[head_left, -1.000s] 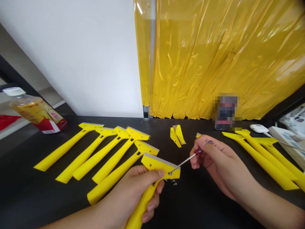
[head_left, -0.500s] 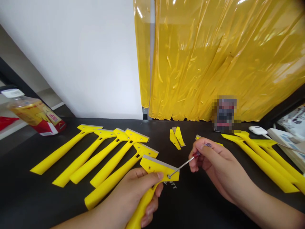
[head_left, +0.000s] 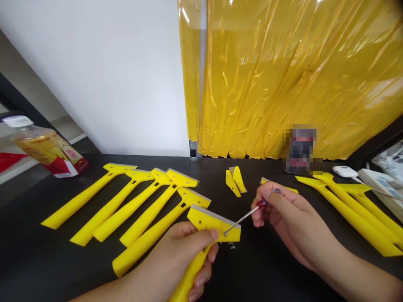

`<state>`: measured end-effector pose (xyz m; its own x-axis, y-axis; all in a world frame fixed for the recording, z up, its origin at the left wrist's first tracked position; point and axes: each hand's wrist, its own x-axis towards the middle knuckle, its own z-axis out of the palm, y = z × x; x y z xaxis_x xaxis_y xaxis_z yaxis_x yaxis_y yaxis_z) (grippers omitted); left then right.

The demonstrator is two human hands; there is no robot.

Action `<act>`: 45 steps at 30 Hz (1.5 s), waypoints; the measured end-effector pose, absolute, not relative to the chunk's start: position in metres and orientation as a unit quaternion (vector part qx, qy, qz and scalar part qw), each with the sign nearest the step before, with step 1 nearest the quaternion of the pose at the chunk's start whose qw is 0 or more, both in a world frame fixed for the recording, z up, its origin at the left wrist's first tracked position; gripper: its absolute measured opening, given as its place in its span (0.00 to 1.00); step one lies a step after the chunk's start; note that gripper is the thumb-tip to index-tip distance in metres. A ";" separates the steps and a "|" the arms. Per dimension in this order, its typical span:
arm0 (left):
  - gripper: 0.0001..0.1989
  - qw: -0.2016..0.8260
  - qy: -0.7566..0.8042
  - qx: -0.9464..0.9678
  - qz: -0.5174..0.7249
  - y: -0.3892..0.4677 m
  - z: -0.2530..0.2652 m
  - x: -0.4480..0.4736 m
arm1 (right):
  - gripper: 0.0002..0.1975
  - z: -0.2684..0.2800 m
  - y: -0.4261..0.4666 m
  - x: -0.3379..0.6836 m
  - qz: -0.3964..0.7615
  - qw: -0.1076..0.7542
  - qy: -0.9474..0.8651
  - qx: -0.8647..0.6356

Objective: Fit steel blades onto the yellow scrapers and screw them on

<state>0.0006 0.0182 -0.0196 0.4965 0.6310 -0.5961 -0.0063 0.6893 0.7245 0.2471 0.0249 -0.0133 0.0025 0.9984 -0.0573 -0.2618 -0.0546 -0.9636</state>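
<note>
My left hand (head_left: 192, 249) is closed around the neck of a yellow scraper (head_left: 209, 222), its thumb pressed on the head. A grey blade edge shows along the top of that head. Between the fingers of my right hand (head_left: 280, 214) is a screwdriver (head_left: 242, 218) with a red and clear handle. Its tip touches a screw (head_left: 225, 233) in the right hole of the head; the left hole looks dark. Just below the head, several small screws (head_left: 232, 246) lie on the black table (head_left: 245, 272), partly hidden by it.
Several yellow scrapers (head_left: 151, 209) lie in a row at left, others (head_left: 349, 209) at right. Small yellow plates (head_left: 235, 181) lie at centre back. A drink bottle (head_left: 50, 147) stands far left. Yellow film (head_left: 252, 84) hangs behind, with a blurred-out object (head_left: 300, 149) before it.
Both hands, the scraper and the screwdriver appear slightly further right and lower, while the whole view has shifted a little. The screwdriver tip stays on the same screw.
</note>
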 end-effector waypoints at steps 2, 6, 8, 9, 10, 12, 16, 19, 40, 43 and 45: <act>0.21 0.797 0.459 0.336 0.202 0.018 -0.020 0.001 | 0.18 -0.012 0.025 0.247 0.572 0.551 -0.413 -0.446; 0.21 0.798 0.455 0.336 0.209 0.018 -0.020 0.001 | 0.18 -0.011 0.025 0.246 0.573 0.554 -0.409 -0.445; 0.21 0.799 0.453 0.338 0.208 0.018 -0.019 0.001 | 0.18 -0.010 0.025 0.246 0.573 0.554 -0.410 -0.444; 0.21 0.799 0.453 0.338 0.206 0.018 -0.018 0.001 | 0.18 -0.010 0.025 0.246 0.573 0.554 -0.411 -0.443; 0.21 0.798 0.455 0.339 0.206 0.018 -0.018 0.001 | 0.18 -0.010 0.024 0.246 0.572 0.554 -0.412 -0.443; 0.20 0.796 0.457 0.339 0.206 0.017 -0.018 0.001 | 0.18 -0.010 0.024 0.246 0.571 0.556 -0.411 -0.443; 0.20 0.800 0.449 0.340 0.207 0.017 -0.018 0.000 | 0.18 -0.011 0.024 0.247 0.569 0.557 -0.411 -0.444; 0.20 0.800 0.447 0.342 0.208 0.019 -0.018 0.000 | 0.19 -0.012 0.025 0.246 0.565 0.557 -0.412 -0.448; 0.22 0.796 0.442 0.365 0.193 0.018 -0.019 0.002 | 0.17 -0.014 0.023 0.248 0.568 0.550 -0.431 -0.435; 0.22 0.792 0.449 0.367 0.192 0.017 -0.016 0.002 | 0.16 -0.013 0.022 0.248 0.566 0.552 -0.433 -0.434; 0.23 0.785 0.456 0.373 0.192 0.016 -0.014 0.003 | 0.16 -0.012 0.021 0.247 0.566 0.552 -0.434 -0.433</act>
